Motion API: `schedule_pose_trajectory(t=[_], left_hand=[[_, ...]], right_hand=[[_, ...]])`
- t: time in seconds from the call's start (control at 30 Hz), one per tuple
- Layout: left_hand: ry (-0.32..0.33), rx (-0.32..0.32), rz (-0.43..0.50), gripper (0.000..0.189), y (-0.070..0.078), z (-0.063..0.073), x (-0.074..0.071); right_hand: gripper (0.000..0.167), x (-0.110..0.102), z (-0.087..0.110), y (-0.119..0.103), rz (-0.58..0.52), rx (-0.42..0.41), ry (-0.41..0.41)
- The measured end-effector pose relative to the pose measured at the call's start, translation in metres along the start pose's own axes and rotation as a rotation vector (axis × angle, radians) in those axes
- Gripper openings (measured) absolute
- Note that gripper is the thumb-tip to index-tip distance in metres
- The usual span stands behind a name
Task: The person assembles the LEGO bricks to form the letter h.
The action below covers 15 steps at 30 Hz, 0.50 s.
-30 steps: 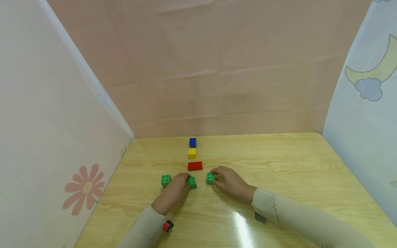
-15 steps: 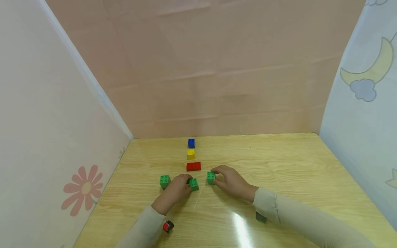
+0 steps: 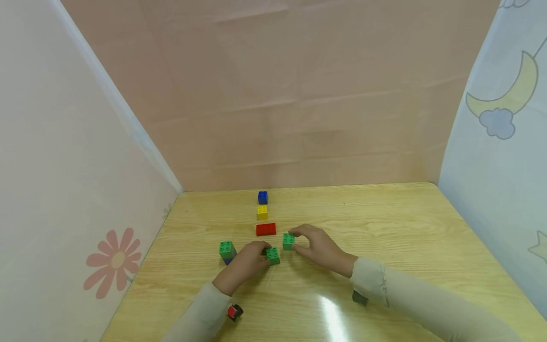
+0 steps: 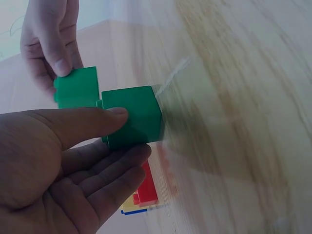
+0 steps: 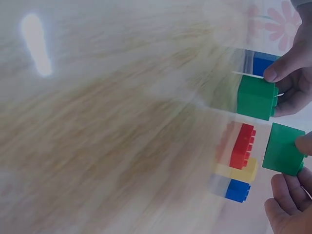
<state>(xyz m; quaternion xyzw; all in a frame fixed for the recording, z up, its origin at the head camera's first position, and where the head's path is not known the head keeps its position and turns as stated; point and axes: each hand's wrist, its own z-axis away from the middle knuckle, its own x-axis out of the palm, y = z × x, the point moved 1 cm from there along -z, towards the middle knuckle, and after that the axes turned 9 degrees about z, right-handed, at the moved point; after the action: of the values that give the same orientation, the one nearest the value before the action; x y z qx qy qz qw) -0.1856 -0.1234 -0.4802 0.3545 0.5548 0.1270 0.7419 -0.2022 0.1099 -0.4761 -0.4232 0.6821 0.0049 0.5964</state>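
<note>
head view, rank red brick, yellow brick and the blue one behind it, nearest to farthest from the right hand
1. Red brick: ahead and left of the right hand.
2. Yellow brick: just beyond the red one.
3. Blue brick: beyond the yellow one.

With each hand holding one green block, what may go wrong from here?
The left hand is close beside the green-and-blue stack and might knock it. The right hand pinches its green block above the table; it might slip and hit the left hand's green block.
</note>
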Motion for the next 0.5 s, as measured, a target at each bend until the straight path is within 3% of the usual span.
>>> schedule_pose_trajectory(t=[0.27,0.5], left_hand=[[-0.026,-0.005,0.025,0.035,0.003,-0.003,0.005],[-0.047,0.055,0.018,0.038,0.004,-0.002,0.007]], right_hand=[[0.038,-0.002,-0.001,-0.011,-0.01,-0.042,0.01],[0.037,-0.001,0.0,-0.019,-0.06,-0.093,0.013]])
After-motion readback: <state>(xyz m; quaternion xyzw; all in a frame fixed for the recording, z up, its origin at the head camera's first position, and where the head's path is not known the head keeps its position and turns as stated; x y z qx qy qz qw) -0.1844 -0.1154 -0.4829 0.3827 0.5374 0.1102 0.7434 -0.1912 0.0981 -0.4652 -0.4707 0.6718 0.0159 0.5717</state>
